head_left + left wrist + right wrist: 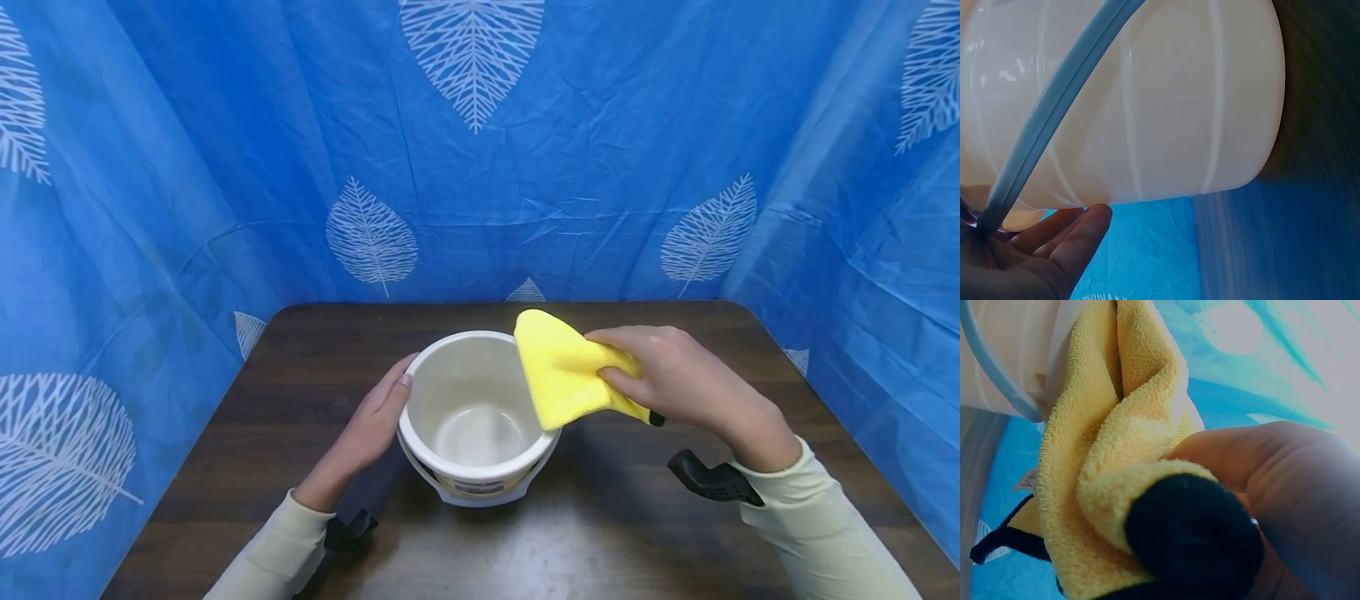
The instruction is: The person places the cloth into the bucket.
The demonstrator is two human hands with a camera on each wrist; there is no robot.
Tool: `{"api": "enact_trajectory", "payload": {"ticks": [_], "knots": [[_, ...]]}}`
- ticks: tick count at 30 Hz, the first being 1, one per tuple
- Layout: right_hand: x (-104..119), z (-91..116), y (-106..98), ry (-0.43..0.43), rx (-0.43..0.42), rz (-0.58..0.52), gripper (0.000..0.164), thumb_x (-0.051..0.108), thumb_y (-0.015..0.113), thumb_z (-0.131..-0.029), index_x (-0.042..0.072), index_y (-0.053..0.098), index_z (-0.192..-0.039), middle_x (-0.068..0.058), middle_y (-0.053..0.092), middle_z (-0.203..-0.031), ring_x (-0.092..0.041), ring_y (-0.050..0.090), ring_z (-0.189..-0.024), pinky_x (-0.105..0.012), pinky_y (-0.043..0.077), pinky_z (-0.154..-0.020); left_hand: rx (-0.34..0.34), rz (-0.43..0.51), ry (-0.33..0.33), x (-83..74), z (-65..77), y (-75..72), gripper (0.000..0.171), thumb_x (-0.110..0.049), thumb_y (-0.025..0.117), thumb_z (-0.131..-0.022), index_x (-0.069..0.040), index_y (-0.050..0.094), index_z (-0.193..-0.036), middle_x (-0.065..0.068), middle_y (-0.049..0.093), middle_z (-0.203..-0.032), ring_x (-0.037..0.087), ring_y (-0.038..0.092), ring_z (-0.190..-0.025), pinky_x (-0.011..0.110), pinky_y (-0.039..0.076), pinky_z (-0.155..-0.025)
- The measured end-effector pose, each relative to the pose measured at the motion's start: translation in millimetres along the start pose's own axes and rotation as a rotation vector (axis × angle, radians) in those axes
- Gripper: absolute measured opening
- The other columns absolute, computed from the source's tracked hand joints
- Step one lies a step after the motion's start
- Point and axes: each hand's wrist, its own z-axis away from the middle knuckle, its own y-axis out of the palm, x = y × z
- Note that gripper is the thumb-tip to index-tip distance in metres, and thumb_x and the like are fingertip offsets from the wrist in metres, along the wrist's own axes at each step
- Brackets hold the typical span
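Head view: right hand [663,371] pinches cloth [562,371]; left hand [375,421] touches bucket [480,462], fingers straight; blue curtain [517,187] behind table [337,342].

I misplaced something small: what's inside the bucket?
The bucket shows only bare floor and inner wall. The cloth covers part of its right side; that area can't be seen.

the bucket [480,367] looks like smooth, glossy plastic, faintly ribbed outside, and its handle [1054,115] like smooth plastic. the yellow cloth [570,371] is matt and fluffy, with dark fabric edging [1194,531]. the table [600,533] shows dark wood grain and a soft sheen. the curtain [585,167] is thin, creased and slightly shiny; the sleeves [817,521] are matt, soft-looking cloth.
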Motion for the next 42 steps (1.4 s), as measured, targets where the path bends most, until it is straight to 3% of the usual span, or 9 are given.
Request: {"api": "enact_trajectory", "payload": {"ticks": [30, 42], "knots": [[20, -18, 6, 0.001, 0.033, -0.045, 0.037, 0.011, 0.075, -0.089, 0.009, 0.071, -0.126, -0.003, 0.072, -0.108, -0.019, 0.062, -0.086, -0.040, 0.055, -0.078, 0.005, 0.000, -0.013, -0.5, 1.0, -0.1, 0.049, -0.025, 0.032, -0.112, -0.002, 0.034, -0.156, 0.021, 0.042, -0.155, 0.037, 0.045, -0.139, 0.057, 0.035, -0.113], [26, -27, 15, -0.051, 0.028, -0.052, 0.039, 0.011, 0.077, -0.088, 0.007, 0.071, -0.126, -0.005, 0.072, -0.111, -0.019, 0.064, -0.089, -0.041, 0.057, -0.082, 0.008, 0.011, -0.011, -0.3, 1.0, -0.2, 0.050, -0.025, 0.032, -0.112, -0.001, 0.033, -0.156, 0.020, 0.041, -0.155, 0.037, 0.046, -0.138, 0.058, 0.037, -0.112]]}}
